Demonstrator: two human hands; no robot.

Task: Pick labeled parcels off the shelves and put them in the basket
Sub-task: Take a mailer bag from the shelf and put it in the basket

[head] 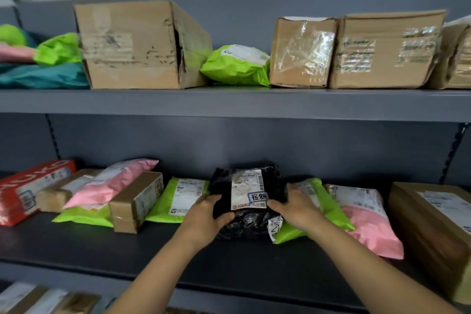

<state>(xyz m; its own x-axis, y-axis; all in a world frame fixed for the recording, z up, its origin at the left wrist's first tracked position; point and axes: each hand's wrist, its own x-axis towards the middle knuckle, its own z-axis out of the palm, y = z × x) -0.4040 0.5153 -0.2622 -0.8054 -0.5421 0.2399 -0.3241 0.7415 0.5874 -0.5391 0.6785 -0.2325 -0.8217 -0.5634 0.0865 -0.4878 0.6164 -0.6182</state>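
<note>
Black plastic wraps the parcel [226, 186] in the lower centre of the frame. It stands tilted on the grey middle shelf [102, 250], with its white label [248, 190] facing outward. The left hand [206, 214] grips the left edge, with the thumb on the front. The right hand [295, 208] grips the right edge, and its thumb lies at the lower corner of the label.

A green mailer [178, 199] lies just beside the parcel on the left, and a second green mailer [328, 209] lies under the right hand. A small cardboard box [135, 201] stands further left, well apart from the hands. Dark shelf surface shows between the parcel and the front edge of the shelf. Above, the edge of the upper shelf [229, 103] crosses the middle of the frame, with open space between it and the parcel's top.
</note>
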